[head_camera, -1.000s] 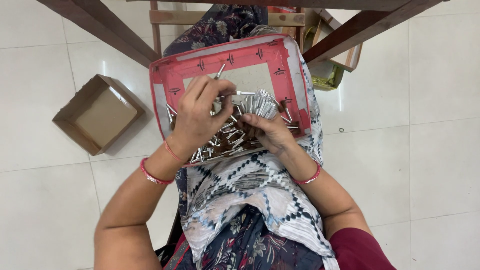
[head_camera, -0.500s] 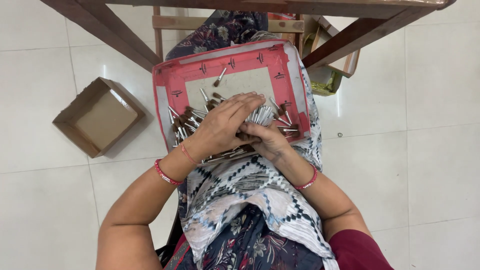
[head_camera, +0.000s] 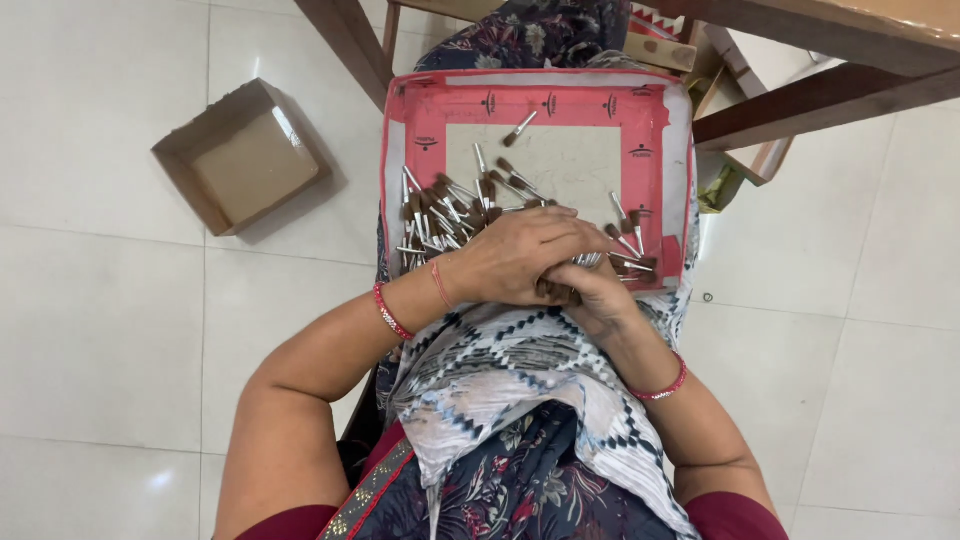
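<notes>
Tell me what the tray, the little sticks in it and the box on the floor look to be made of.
Tray: likely cardboard, pink printed, matte, folded walls. Sticks: shiny metal shanks, it seems, with dull brown tips, maybe felt. Box: plain brown cardboard, open flaps.

A: Wrists first: a thin red bangle on the left arm, and a finer red thread band just beyond it, nearer the left hand.

B: And a matching red bangle below the right hand.

A: Sleeves are short, maroon, both arms bare below them.

B: Down the front, a pale crinkled scarf with black diamond chains. Under it a dark navy floral dress, gold-and-red trim along its left edge.
</notes>
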